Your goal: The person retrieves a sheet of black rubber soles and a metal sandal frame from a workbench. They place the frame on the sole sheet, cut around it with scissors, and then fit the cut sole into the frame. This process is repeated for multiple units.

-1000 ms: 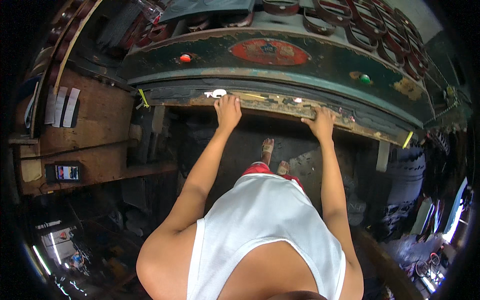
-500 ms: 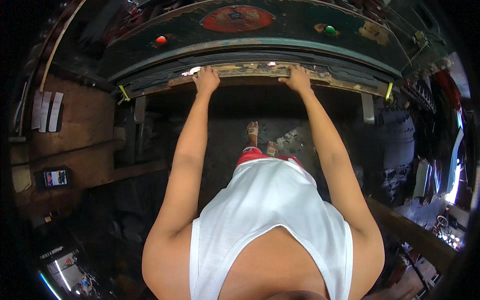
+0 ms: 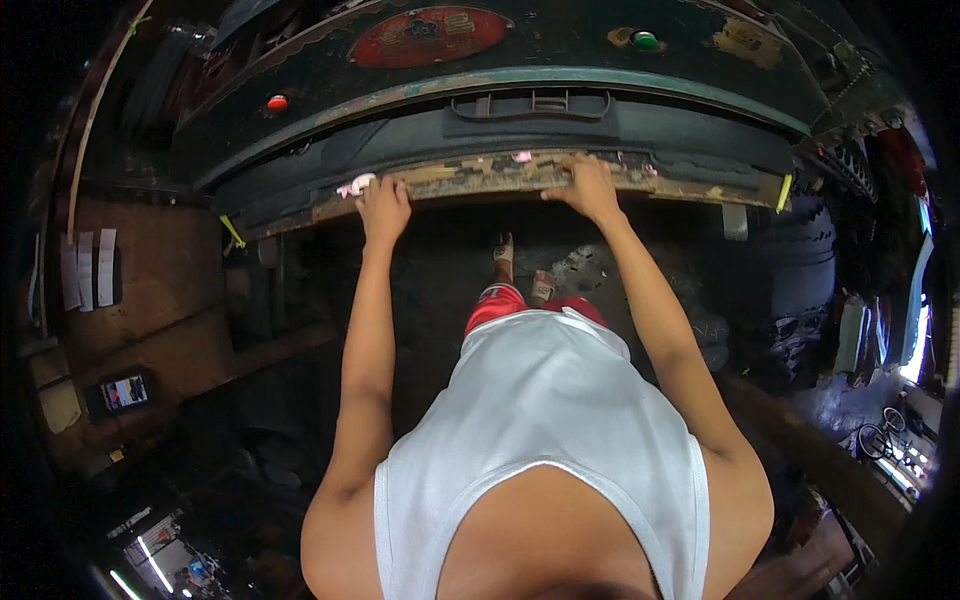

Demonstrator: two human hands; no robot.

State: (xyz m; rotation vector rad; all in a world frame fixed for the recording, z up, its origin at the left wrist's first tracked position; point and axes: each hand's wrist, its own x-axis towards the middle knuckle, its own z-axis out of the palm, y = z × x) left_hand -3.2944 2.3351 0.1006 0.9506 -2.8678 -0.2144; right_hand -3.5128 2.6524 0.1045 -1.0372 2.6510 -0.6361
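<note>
A long worn wooden board [image 3: 450, 179] with flaking dark paint runs along the front edge of a sliding bed on a dark green machine. My left hand [image 3: 385, 210] grips its left part, fingers curled over the top beside small pink and white scraps [image 3: 357, 186]. Farther right, my right hand [image 3: 588, 188] holds the same edge, its fingers over the top and its thumb pointing left along the front. Behind the board lies a dark grey sheet [image 3: 400, 145]. A dark curved frame with slots [image 3: 530, 105] shows on that sheet beneath the machine's lip.
The machine's front carries a red button [image 3: 277, 103], a green button [image 3: 645, 41] and a red oval plate [image 3: 430, 36]. Yellow strips [image 3: 784, 192] hang at the bed's ends. Left, a brown table [image 3: 150, 300] holds pale strips and a phone [image 3: 125, 392]. Dark stacks stand right.
The board and bed have come toward me, out from under the machine, with both hands still on the edge. More grey sheet and the slotted frame now show. The view has tilted slightly.
</note>
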